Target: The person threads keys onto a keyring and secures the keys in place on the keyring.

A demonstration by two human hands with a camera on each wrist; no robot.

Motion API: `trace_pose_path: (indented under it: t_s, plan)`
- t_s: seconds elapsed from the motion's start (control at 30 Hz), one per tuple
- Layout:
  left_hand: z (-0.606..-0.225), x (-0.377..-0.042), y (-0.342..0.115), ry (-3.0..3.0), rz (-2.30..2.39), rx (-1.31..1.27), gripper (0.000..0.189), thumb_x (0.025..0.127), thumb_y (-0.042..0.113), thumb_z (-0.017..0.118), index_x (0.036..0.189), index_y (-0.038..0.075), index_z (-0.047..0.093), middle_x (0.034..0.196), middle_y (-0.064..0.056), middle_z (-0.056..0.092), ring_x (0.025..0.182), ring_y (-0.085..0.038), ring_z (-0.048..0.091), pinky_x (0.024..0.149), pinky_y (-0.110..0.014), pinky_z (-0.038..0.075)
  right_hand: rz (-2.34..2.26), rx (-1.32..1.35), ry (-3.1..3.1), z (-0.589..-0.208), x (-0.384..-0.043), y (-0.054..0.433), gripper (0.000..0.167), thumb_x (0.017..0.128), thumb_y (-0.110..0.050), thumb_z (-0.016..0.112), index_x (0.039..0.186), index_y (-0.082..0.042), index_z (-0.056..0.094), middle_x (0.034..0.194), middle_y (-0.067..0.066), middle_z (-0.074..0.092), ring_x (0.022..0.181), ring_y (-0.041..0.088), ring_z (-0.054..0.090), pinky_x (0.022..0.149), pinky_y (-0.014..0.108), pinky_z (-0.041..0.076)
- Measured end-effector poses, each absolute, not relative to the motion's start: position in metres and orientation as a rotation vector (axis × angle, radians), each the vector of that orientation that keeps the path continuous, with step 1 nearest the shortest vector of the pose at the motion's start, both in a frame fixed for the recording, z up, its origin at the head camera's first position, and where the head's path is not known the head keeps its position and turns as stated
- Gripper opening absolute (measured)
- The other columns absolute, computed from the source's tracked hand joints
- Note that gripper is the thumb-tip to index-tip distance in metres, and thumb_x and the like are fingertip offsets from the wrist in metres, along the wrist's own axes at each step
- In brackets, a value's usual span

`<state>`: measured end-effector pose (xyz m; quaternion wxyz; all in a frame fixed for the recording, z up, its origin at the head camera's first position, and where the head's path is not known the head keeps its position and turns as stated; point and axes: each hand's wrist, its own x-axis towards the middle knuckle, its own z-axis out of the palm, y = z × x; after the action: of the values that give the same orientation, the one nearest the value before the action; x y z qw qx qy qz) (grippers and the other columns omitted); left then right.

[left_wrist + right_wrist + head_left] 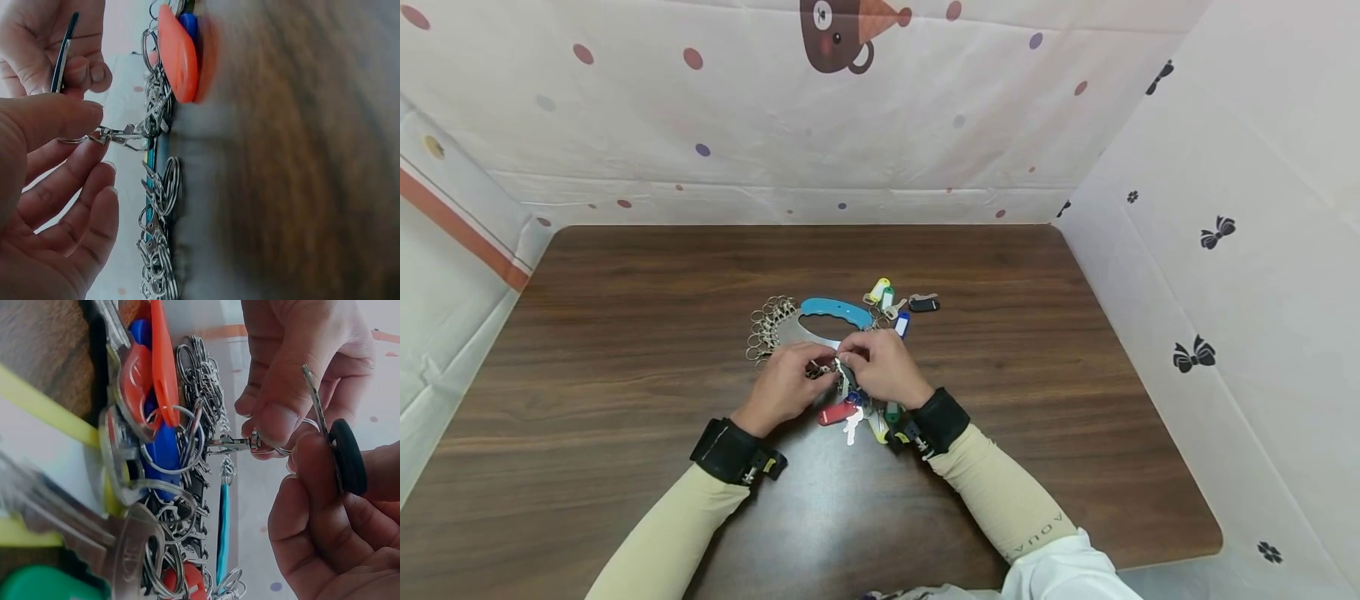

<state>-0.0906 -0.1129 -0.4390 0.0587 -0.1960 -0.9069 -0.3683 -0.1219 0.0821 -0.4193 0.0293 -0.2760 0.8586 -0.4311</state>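
Observation:
My left hand (786, 385) pinches a small split ring between thumb and finger; its metal clasp (231, 445) runs to the key holder. My right hand (886, 367) pinches a key (317, 394) and a black tag (350, 456) beside that ring. Whether the key is threaded on the ring I cannot tell. The key holder, a metal plate with a blue handle (835, 310), lies beyond both hands. Rings and clasps (164, 187) line its edge. Red key tags (837, 413) and a loose-hanging key (853, 423) sit close below the hands.
On the brown table (625, 350), a yellow tag (880, 289), a blue tag (902, 323) and a black tag (923, 305) with keys lie right of the handle. Patterned sheets (760, 125) stand behind the table and at its sides.

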Motion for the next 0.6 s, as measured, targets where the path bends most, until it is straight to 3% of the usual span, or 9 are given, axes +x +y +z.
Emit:
trace_pose_path:
  t_s: [0.33, 0.6]
  plan:
    - [-0.4358, -0.0926, -0.117, -2.755, -0.983, -0.715, 0.022, 0.092, 0.021, 0.08, 0.109, 0.007, 0.08, 0.094, -0.005, 0.075, 0.087, -0.02, 0.068, 0.079, -0.041, 0.056, -1.313, -0.863, 2.636, -0.4182, -0.122, 0.0829, 0.013, 0.099, -0.004, 0.067, 0.093, -0.004, 0.079, 0.079, 0.006, 0.071, 0.064, 0.01, 0.051, 0.058, 0.021, 0.039]
    - [-0.433, -0.0917, -0.1154, -2.8, -0.971, -0.704, 0.023, 0.091, 0.021, 0.08, 0.11, 0.007, 0.079, 0.099, -0.008, 0.075, 0.092, -0.024, 0.07, 0.083, -0.045, 0.058, -1.307, -0.834, 2.629, -0.4173, -0.1205, 0.0829, 0.013, 0.099, -0.005, 0.068, 0.093, -0.005, 0.079, 0.078, 0.006, 0.071, 0.064, 0.01, 0.051, 0.058, 0.021, 0.039]
